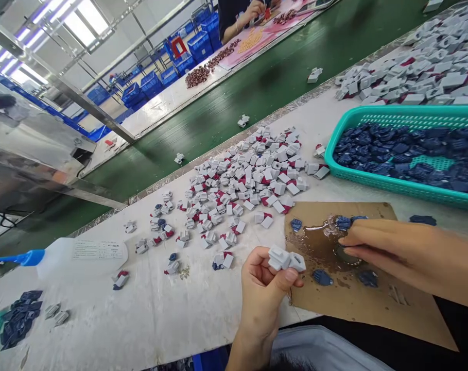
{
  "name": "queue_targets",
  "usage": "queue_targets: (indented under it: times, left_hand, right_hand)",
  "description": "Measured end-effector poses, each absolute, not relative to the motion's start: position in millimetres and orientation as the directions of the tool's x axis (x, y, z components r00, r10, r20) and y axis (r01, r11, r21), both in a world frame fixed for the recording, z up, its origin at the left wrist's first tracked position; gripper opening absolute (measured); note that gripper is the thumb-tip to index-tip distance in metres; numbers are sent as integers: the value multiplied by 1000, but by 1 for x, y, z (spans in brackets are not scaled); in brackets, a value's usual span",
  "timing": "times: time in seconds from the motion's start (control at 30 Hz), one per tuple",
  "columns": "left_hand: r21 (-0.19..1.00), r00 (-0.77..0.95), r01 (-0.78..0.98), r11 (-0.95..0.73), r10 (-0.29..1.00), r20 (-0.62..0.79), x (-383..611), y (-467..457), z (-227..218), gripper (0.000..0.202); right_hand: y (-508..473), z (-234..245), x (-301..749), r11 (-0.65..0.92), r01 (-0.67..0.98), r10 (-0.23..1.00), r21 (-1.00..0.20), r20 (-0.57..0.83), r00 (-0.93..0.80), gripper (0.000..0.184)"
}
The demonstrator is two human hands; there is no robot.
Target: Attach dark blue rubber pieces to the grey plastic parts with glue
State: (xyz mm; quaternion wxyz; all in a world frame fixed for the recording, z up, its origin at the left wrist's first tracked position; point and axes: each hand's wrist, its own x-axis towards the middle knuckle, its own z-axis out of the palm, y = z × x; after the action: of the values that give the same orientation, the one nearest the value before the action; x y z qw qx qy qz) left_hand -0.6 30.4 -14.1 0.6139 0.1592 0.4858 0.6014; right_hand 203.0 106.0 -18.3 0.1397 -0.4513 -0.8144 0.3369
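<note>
Head view: the left hand (262, 283) has a grey part (282, 257) pinched between thumb and fingers, up at the cardboard sheet's (415, 312) left edge! Its long axis runs left to right, dipping slightly rightward, hollow end facing the right hand (344, 246). And there's that right hand, fingertips low over the wet patch (314, 245), beside a blue piece (343, 222); whether they grip anything, I can't tell.
</note>
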Motion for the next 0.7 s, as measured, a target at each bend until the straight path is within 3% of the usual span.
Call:
queue_targets:
  times: [0.1,0.23,0.43,0.57,0.63,0.7]
  left_hand:
    - [801,-171,-547,244,904,-392,5,28,-13,30]
    - [819,-150,-518,248,916,-372,10,26,-12,29]
    - [788,-105,-562,253,923,-371,11,26,-11,27]
    - [808,-104,-530,256,927,-361,11,27,-12,24]
    - [834,-121,-489,257,926,-356,11,27,-14,25]
    - [856,-135,-443,266,924,-357,11,26,-17,28]
  right_hand:
    - [103,1,189,62,457,867,-887,-179,-466,37]
    - [99,7,175,-151,177,821,-973,-223,-525,31]
    - [97,8,170,-134,153,790,-979,-199,-580,20]
    - [97,13,169,26,314,757,-949,-187,-627,23]
    - [99,11,169,124,318,725,-940,-133,-676,21]
    - [102,6,169,100,287,697,-953,-139,-703,20]
